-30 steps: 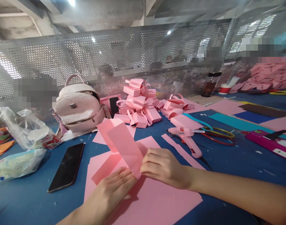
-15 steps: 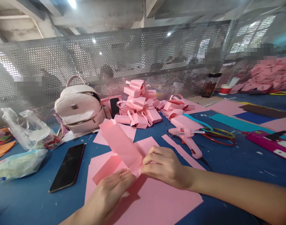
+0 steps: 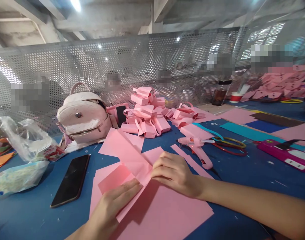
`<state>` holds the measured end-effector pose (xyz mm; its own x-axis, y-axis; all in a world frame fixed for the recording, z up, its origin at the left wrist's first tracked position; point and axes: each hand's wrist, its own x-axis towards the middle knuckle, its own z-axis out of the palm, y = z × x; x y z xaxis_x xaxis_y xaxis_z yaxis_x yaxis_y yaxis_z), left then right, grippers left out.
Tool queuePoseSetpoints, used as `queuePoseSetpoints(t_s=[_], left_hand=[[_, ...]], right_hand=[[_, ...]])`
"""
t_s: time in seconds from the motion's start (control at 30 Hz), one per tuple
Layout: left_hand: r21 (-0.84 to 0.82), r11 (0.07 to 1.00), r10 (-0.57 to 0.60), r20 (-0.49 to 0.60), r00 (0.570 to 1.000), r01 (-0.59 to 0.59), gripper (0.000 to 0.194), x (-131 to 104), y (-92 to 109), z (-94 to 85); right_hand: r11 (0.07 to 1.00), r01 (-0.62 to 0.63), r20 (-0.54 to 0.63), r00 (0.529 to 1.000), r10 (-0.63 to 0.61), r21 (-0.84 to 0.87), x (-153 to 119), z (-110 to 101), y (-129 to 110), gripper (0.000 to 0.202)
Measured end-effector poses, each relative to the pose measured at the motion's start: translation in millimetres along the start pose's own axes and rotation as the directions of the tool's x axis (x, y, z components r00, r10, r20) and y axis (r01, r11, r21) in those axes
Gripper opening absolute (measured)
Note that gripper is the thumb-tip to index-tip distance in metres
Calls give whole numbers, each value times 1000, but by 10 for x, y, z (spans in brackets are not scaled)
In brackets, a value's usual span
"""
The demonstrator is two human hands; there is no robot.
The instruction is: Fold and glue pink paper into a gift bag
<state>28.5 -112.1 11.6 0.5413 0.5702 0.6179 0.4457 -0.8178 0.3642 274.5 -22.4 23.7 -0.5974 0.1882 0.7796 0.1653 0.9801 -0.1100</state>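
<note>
A folded pink paper piece stands partly raised over flat pink sheets on the blue table. My right hand pinches its right end, fingers curled and closed on the paper. At the lower left of the piece, my left hand holds a folded flap, its fingers straight and pressed together along the paper. The thumb of my left hand is hidden. A pink glue gun lies to the right, beyond my right hand.
A black phone, plastic bags and a backpack are on the left. Pink paper boxes are heaped behind. Scissors and a magenta power strip lie right. A perforated metal screen stands behind.
The lower flap of the folded paper now sticks out below my left hand's fingers, towards me. My left hand has shifted slightly down and left; my right hand keeps its grip.
</note>
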Motion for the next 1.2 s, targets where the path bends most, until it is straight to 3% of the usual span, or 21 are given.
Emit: queuePoseSetpoints(t_s=[0.3,0.53,0.7,0.87,0.97,1.07,1.2], left_hand=[[4,1000,17,28,999,-17,49,-204,-186,79],[46,999,7,72,997,-10,46,-156,-114,-14],[104,991,75,55,996,-80,44,-167,-156,19],[122,984,114,138,984,-131,40,-139,-171,-32],[137,981,113,185,976,-139,37,-104,-181,-66],[174,976,78,280,957,-131,37,-90,-203,-62],[235,968,5,335,942,-88,44,-89,-215,-65]], right_hand=[[996,42,-12,999,-43,-76,3,-50,80,14],[978,105,3,994,-106,-179,-10,-70,138,16],[982,96,13,995,-95,-165,-42,-44,146,16],[984,124,97,989,-112,-130,4,-66,158,13],[991,67,230,972,-39,-113,53,-169,98,16],[989,-111,387,912,139,-93,-26,-373,11,21],[902,-355,339,840,423,-245,-396,-777,-8,29]])
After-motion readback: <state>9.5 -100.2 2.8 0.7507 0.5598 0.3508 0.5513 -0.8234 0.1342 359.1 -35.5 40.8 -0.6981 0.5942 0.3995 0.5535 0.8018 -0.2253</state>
